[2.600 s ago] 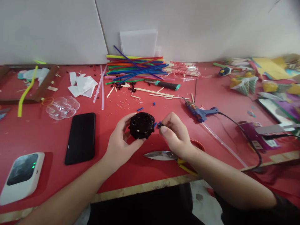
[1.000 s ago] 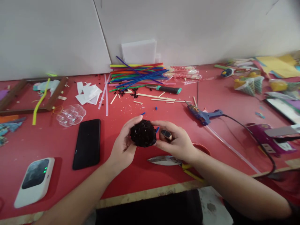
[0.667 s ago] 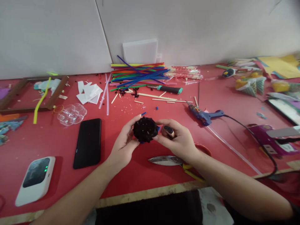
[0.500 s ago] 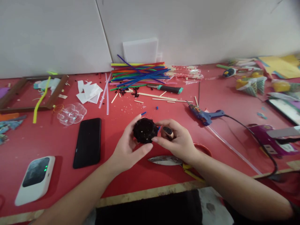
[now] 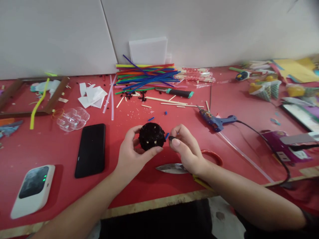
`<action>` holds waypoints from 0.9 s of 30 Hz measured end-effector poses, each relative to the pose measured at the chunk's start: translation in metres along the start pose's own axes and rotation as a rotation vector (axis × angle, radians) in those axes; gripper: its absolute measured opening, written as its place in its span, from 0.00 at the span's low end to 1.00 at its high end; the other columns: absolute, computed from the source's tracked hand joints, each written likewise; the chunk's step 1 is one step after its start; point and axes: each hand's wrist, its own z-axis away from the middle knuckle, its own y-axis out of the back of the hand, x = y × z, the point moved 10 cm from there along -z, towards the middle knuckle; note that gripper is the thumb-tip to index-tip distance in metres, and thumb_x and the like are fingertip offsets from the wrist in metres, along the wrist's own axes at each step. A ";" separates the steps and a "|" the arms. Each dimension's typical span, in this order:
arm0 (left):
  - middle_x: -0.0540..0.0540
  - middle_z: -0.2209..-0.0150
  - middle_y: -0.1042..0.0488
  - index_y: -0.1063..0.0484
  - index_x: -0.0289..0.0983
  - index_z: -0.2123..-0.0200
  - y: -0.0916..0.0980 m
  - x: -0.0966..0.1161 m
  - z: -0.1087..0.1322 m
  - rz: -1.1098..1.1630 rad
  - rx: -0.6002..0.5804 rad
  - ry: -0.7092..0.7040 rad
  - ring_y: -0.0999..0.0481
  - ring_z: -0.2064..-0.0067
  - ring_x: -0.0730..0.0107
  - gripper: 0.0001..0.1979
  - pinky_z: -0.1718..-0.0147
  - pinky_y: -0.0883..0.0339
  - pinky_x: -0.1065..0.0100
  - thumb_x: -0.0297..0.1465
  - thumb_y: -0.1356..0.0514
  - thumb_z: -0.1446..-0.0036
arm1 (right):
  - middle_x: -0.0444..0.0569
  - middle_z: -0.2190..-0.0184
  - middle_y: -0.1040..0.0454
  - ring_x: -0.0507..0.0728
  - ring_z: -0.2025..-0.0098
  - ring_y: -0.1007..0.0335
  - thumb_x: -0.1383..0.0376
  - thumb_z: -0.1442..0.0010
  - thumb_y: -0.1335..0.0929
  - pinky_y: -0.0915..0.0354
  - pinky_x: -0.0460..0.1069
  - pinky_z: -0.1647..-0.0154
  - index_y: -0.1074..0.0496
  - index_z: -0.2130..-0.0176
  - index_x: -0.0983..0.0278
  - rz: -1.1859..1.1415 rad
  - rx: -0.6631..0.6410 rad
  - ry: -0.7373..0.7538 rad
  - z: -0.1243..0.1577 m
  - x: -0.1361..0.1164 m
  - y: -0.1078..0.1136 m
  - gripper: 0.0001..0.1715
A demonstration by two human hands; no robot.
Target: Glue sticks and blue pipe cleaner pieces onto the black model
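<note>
My left hand [image 5: 132, 151] is closed round a roundish, rough black object [image 5: 151, 135], thumb along its near side and fingers behind. Small pale spots show on that object's near side. Just right of it, my right hand [image 5: 188, 149] pinches a small black piece [image 5: 171, 137] between thumb and fingertips, apart from the black object. What the piece is I cannot make out. Beneath the right hand lie scissors, their blade [image 5: 171, 168] pointing left and a red handle [image 5: 213, 156] showing behind the wrist. A blue bit [image 5: 166, 135] shows between the hands.
Coloured pipe cleaners [image 5: 147, 78] are heaped at the back beside a utility knife [image 5: 180, 93] and thin wooden sticks [image 5: 165, 100]. A glue gun [image 5: 215, 121] rests at right, near a purple stapler [image 5: 276, 144]. At left lie a black phone [image 5: 90, 151] and a white device [image 5: 33, 191].
My right hand has drawn back from the black object, the small black piece still pinched. The black object has tilted in my left hand, showing more of its near side.
</note>
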 end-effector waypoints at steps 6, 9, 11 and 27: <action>0.40 0.51 0.24 0.33 0.39 0.49 -0.001 0.004 0.001 -0.075 -0.006 -0.028 0.18 0.60 0.59 0.33 0.73 0.26 0.70 0.43 0.25 0.55 | 0.36 0.76 0.47 0.50 0.76 0.54 0.54 0.31 0.35 0.53 0.48 0.76 0.44 0.65 0.58 -0.004 -0.018 -0.023 0.002 0.001 -0.004 0.15; 0.41 0.51 0.24 0.32 0.40 0.48 -0.001 0.004 0.002 -0.073 -0.014 -0.042 0.18 0.59 0.59 0.33 0.72 0.25 0.70 0.42 0.25 0.54 | 0.37 0.76 0.46 0.50 0.76 0.52 0.55 0.31 0.36 0.52 0.47 0.76 0.44 0.65 0.58 0.004 -0.002 -0.034 0.001 0.005 -0.002 0.14; 0.41 0.51 0.24 0.32 0.40 0.49 0.000 0.004 0.003 -0.067 -0.011 -0.046 0.18 0.58 0.59 0.32 0.71 0.24 0.70 0.42 0.25 0.55 | 0.37 0.75 0.45 0.50 0.76 0.51 0.56 0.31 0.37 0.50 0.47 0.76 0.44 0.65 0.58 0.011 0.003 -0.033 0.000 0.006 -0.001 0.13; 0.41 0.51 0.24 0.33 0.40 0.49 -0.001 0.005 0.002 -0.034 -0.011 -0.036 0.18 0.58 0.59 0.32 0.69 0.23 0.68 0.41 0.26 0.53 | 0.37 0.77 0.47 0.50 0.76 0.52 0.60 0.33 0.36 0.51 0.47 0.76 0.45 0.66 0.58 0.219 -0.021 0.031 -0.002 -0.012 -0.003 0.12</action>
